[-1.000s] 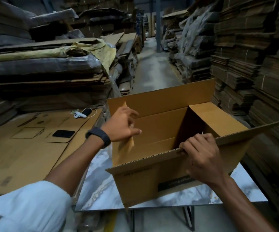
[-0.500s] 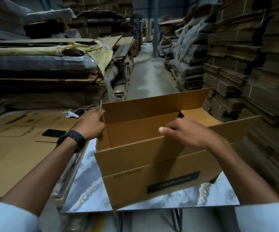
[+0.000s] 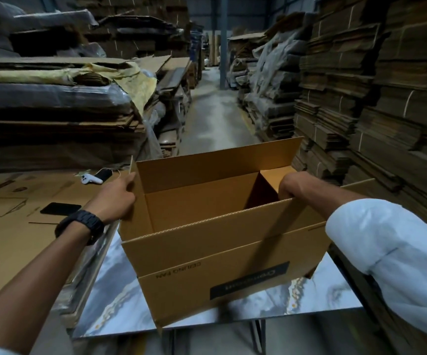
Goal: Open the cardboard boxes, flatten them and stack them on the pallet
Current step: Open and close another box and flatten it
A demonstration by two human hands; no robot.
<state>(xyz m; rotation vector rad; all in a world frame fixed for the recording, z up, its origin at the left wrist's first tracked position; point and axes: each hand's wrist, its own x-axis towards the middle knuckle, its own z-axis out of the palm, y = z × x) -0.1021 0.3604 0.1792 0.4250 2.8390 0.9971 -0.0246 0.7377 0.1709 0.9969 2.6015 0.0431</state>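
An open brown cardboard box (image 3: 207, 252) stands upright on a marble-patterned table (image 3: 110, 311), with its top flaps raised and printing on its near wall. My left hand (image 3: 115, 201), with a black watch on the wrist, holds the box's left end flap from outside, fingers along the flap's edge. My right hand (image 3: 293, 187) bends over the near wall at the box's right end and reaches down inside. Its fingers are hidden behind the cardboard. To the left lies a low stack of flattened cardboard sheets (image 3: 15, 239).
A black phone (image 3: 60, 208) and a white controller (image 3: 91, 179) lie on the flattened sheets. Tall piles of cardboard (image 3: 373, 98) line the right side and the left. A concrete aisle (image 3: 212, 119) runs away ahead.
The box has turned to stand squarer on the table. My left hand moved from inside the box to its left flap. My right hand left the near edge and dipped inside.
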